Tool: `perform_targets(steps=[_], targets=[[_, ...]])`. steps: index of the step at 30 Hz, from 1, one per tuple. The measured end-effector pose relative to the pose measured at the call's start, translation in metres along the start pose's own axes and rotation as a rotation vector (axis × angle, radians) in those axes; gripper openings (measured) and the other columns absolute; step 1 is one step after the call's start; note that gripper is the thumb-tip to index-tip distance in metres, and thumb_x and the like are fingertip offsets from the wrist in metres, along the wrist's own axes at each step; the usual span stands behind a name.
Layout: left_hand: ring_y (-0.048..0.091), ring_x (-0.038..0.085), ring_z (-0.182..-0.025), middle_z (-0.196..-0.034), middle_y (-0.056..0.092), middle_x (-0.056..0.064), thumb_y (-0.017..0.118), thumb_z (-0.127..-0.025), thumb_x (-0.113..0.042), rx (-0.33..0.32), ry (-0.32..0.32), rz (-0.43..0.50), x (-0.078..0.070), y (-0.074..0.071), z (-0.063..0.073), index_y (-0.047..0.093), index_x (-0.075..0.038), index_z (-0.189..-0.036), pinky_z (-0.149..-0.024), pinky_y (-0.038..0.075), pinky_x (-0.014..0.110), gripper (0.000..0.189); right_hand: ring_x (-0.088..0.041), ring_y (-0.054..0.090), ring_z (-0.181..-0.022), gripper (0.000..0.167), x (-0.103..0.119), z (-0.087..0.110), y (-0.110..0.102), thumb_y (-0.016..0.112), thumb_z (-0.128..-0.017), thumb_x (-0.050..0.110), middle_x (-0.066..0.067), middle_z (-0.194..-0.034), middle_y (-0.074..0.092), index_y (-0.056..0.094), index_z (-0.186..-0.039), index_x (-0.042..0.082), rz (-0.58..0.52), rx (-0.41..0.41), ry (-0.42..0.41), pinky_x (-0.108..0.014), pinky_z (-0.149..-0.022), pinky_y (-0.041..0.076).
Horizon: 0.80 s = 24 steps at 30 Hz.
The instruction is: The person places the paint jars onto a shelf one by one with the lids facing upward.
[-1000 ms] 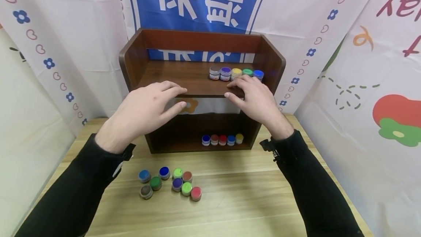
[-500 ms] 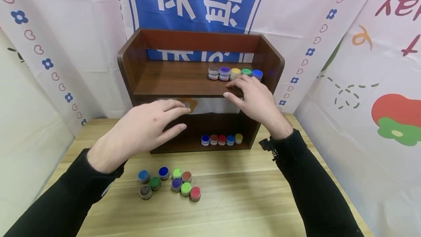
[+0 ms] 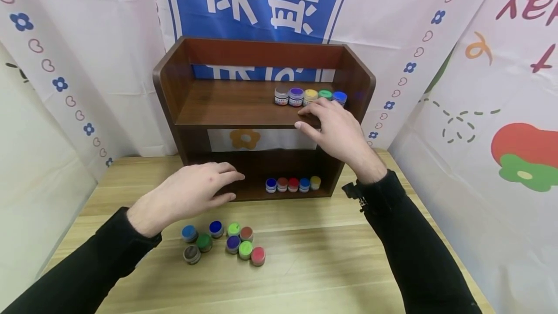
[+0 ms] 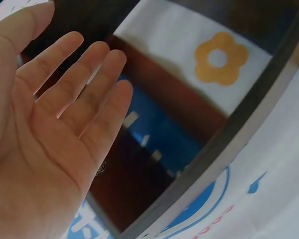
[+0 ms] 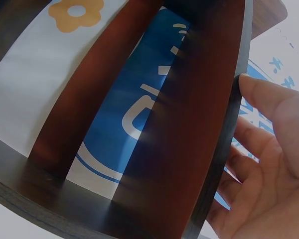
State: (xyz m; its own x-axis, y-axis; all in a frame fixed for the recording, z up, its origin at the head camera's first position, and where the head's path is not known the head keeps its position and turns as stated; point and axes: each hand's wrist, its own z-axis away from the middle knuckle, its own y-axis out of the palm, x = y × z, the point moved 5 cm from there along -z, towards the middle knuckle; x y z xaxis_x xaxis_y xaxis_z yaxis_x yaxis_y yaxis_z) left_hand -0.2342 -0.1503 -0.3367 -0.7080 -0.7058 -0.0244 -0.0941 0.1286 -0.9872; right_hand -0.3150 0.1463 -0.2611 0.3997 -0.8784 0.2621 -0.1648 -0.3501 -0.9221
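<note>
My left hand, fingers extended and holding nothing, is in front of the lower left of a dark brown two-tier wooden shelf. Its bare palm faces the left wrist camera. At the upper tier's front edge, my right hand rests with loosely bent fingers above the board. In the right wrist view its thumb touches the board's edge. Just behind those fingers is a row of small paint jars: clear-grey, purple, yellow, green and blue, some partly hidden.
On the lower tier stands another row of jars, a red one in its middle. Several loose jars, including a dark green one and a pink one, are on the wooden table. Printed cloth hangs around the shelf.
My left hand has come down from the upper tier's front edge to the level of the lower tier. The right hand stays at the upper edge. The jars keep their places.
</note>
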Motion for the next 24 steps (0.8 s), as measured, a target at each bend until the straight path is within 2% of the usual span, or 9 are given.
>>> perform_targets(steps=[8,14,16,21,24], targets=[[0.083,0.020,-0.109,-0.135,0.084,0.007,0.093,-0.104,-0.026,0.178,-0.042,0.080,0.013,0.034,0.003,0.080,-0.017,-0.147,-0.094,0.075,0.042,0.046,-0.036,0.062,-0.151,0.050,0.000,-0.001,0.001,0.071,-0.117,0.052,-0.011,-0.166,0.068,0.077,-0.153,0.018,0.008,0.006,0.006,-0.059,-0.128,0.056],[0.081,0.017,-0.103,-0.135,0.084,0.008,0.095,-0.101,-0.022,0.271,-0.051,0.129,0.019,0.052,0.009,0.082,-0.018,-0.143,-0.084,0.073,0.035,0.044,-0.035,0.062,-0.152,0.050,0.001,-0.001,0.001,0.071,-0.117,0.052,-0.011,-0.166,0.068,0.076,-0.153,0.018,0.010,0.011,0.007,-0.059,-0.127,0.057],[0.082,0.020,-0.108,-0.138,0.084,0.008,0.097,-0.100,-0.024,0.307,-0.054,0.141,0.021,0.058,0.011,0.082,-0.018,-0.142,-0.087,0.074,0.038,0.046,-0.035,0.061,-0.152,0.050,0.001,0.000,0.001,0.071,-0.117,0.052,-0.011,-0.167,0.068,0.076,-0.153,0.018,0.009,0.013,0.008,-0.060,-0.127,0.057],[0.081,0.036,-0.130,-0.147,0.082,0.012,0.099,-0.097,-0.025,0.408,-0.070,0.183,0.025,0.072,0.016,0.080,-0.014,-0.146,-0.104,0.072,0.055,0.054,-0.036,0.061,-0.153,0.049,0.001,0.000,0.001,0.071,-0.117,0.052,-0.011,-0.168,0.067,0.076,-0.153,0.019,0.011,0.012,0.009,-0.060,-0.127,0.057],[0.082,0.034,-0.127,-0.142,0.083,0.011,0.099,-0.097,-0.023,0.447,-0.054,0.195,0.027,0.080,0.017,0.081,-0.013,-0.143,-0.105,0.072,0.054,0.051,-0.036,0.061,-0.153,0.049,0.001,0.000,0.001,0.071,-0.117,0.052,-0.011,-0.168,0.067,0.076,-0.153,0.018,0.013,0.010,0.010,-0.060,-0.127,0.057]])
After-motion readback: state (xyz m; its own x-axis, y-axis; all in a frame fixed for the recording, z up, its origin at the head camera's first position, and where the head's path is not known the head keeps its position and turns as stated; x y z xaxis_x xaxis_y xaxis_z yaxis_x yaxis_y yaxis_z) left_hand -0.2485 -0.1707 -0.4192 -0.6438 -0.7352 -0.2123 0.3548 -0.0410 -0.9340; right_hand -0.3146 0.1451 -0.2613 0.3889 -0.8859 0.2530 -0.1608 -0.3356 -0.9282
